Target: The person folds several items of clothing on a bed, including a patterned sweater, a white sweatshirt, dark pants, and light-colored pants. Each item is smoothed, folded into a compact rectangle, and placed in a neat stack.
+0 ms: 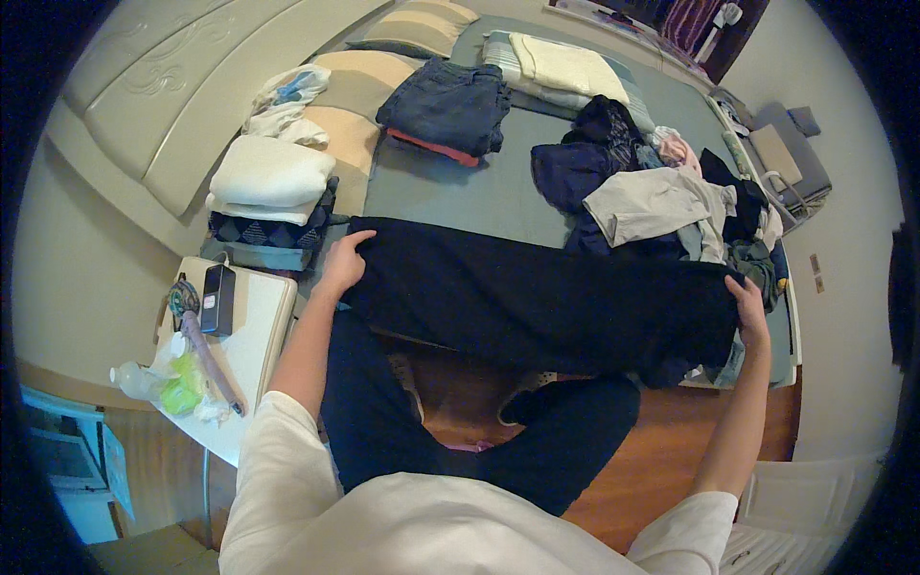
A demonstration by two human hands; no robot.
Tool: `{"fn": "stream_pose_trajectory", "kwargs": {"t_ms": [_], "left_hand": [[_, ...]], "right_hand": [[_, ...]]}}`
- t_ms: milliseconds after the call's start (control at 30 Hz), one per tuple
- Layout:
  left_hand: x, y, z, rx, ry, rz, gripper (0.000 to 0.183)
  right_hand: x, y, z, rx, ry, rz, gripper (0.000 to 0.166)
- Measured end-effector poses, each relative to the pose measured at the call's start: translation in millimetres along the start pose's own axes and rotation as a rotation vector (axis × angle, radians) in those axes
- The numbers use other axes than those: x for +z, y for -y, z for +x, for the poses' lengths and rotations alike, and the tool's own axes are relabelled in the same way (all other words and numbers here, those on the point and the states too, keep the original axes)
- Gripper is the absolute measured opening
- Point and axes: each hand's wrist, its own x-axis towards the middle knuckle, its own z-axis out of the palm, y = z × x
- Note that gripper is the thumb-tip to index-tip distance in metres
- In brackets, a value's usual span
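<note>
A long black garment [532, 295], perhaps trousers, stretches across the near edge of the bed and hangs over it above my knees. My left hand [346, 260] grips its left end, the index finger lying along the top corner. At the opposite end, my right hand [747, 305] pinches the cloth with the thumb on top. Just beyond the right half is a heap of loose clothes, with a light grey garment [647, 205] on top and a navy garment [571, 172] beside it. Folded blue jeans [445, 104] rest on a red cloth [435, 146] farther back.
Left of the bed [460, 190], a white side table [255, 316] carries a dark box [218, 300], a purple-handled object [208, 359] and a plastic bottle [136, 379]. A stack topped with white folded cloth [273, 172] stands near the headboard [158, 93]. Folded bedding [568, 65] lies at the back.
</note>
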Motion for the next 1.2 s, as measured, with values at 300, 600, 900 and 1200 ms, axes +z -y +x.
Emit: {"fn": "stream_pose_trajectory", "kwargs": {"t_ms": [300,600,900,1200], "left_hand": [[-64.3,-96.5,-10.5,0.256,-0.25,0.03,0.047],[-58.2,-66.8,11.5,0.185,-0.126,0.247,0.056],[-20.0,-109.4,-2.2,0.169,0.101,0.292,0.072],[79.6,-189.2,-53.5,0.412,0.517,-0.19,0.087]], "right_hand": [[-8.5,-5.6,8.6,-0.087,-0.035,0.057,0.032],[9.5,0.4,11.1,-0.078,-0.134,0.036,0.033],[9.1,-29.9,15.9,-0.064,-0.119,0.056,0.034],[15.0,-37.7,29.0,-0.057,-0.099,0.083,0.032]]}}
